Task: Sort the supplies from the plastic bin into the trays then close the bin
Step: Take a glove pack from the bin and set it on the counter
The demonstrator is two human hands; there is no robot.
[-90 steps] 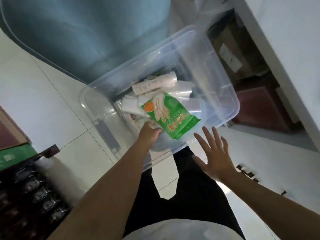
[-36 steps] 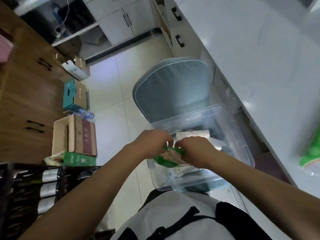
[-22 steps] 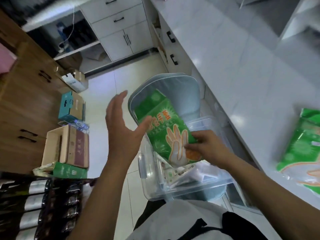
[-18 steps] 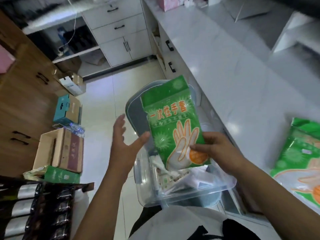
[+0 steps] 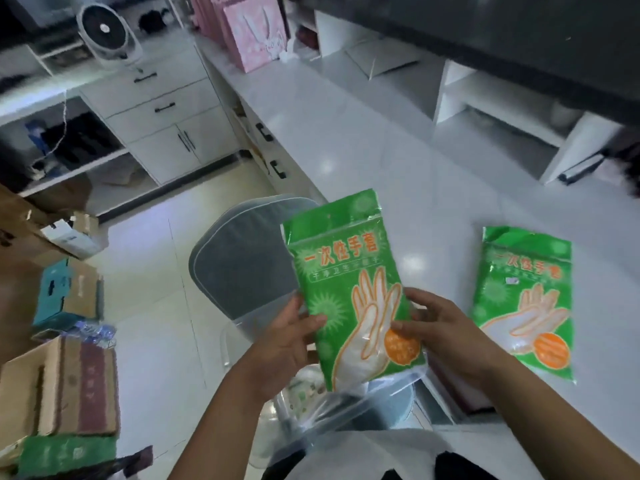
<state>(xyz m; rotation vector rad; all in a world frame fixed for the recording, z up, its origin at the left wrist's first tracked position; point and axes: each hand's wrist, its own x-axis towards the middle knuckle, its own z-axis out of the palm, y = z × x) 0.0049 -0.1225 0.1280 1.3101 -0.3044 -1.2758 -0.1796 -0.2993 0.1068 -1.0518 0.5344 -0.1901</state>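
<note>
I hold a green glove packet [image 5: 349, 282] upright over the clear plastic bin [image 5: 311, 410], which sits low in front of me with white and green packets inside. My left hand [image 5: 287, 341] grips the packet's left edge. My right hand [image 5: 440, 330] pinches its lower right side near the orange badge. A second, matching green glove packet [image 5: 523, 306] lies flat on the white counter [image 5: 346, 140] to the right. I see no trays.
The bin's grey lid [image 5: 242, 261] stands behind the bin on the tiled floor. Cardboard boxes [image 5: 65, 386] and a teal box [image 5: 55, 292] sit at the left. White shelf cubbies [image 5: 491, 109] and pink bags [image 5: 256, 29] stand at the counter's back.
The packet has come up out of the bin and nearer the counter. My left hand, open half a second ago, has closed on its left edge. The view has tilted up.
</note>
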